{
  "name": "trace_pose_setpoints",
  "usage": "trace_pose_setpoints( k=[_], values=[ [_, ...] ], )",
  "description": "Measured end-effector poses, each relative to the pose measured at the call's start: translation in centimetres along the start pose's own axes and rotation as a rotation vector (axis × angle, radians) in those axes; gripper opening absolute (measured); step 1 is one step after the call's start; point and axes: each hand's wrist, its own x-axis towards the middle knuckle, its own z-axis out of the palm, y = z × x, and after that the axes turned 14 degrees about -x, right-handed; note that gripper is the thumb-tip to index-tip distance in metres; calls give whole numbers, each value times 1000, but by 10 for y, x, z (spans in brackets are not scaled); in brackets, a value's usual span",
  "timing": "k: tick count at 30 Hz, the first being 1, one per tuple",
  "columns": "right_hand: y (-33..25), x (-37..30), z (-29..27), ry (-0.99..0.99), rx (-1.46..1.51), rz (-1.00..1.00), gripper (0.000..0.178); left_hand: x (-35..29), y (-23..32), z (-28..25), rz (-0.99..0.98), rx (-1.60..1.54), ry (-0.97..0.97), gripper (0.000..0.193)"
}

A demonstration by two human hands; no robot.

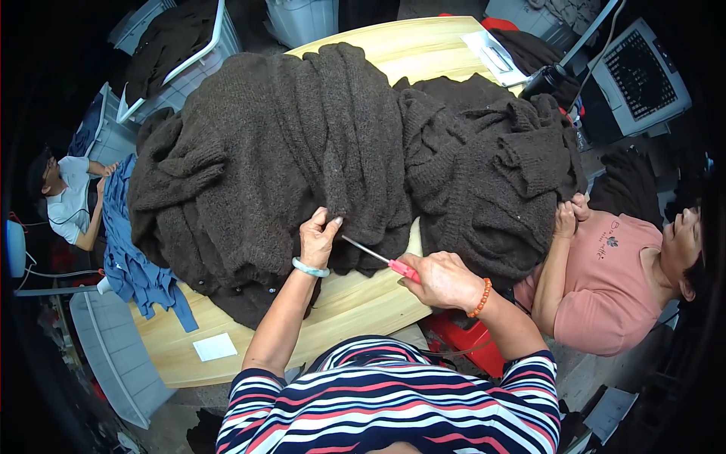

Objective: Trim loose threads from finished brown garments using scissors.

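A big heap of dark brown knitted sweaters (265, 144) covers the middle of the table. At its near edge my left hand (316, 240) is closed, thumb against fingers, pinching a bit of the knit. My right hand (450, 280) is wrapped round a red-handled tool (404, 270) with a thin metal shaft. The shaft slants up and left, its tip close to my left fingertips. What shape the tip has is too small to make out. A second pile of brown knitwear (476, 166) lies to the right, beside the heap.
The pale wooden table (340, 310) carries a white paper slip (215, 347) at near left and a sheet with a pen (495, 57) at far right. Blue garments (136, 234) hang over its left edge. Co-workers sit left and right; the right one's hands (571, 213) touch the knitwear. Plastic crates stand around.
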Motion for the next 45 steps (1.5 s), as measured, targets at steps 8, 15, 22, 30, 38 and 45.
trace_pose_setpoints(
  k=[8, 15, 22, 30, 38, 45],
  values=[
    [10, 4, 4, 144, 57, 68, 28, -1, 20, 12, -236, -155, -27, 20],
    [10, 6, -6, 260, 108, 95, 23, 63, 34, 33, -112, -302, 80, 31],
    [17, 32, -28, 249, 56, 161, 26, 75, 23, 41, 48, -108, 110, 17],
    [31, 39, -33, 172, 41, 124, 26, 64, 22, 43, 168, 200, 66, 12],
    [39, 42, -34, 198, 109, 59, 23, 74, 31, 36, -115, -177, 107, 25],
    [37, 50, -43, 285, 125, 81, 22, 129, 40, 37, -85, -297, 194, 24]
  ],
)
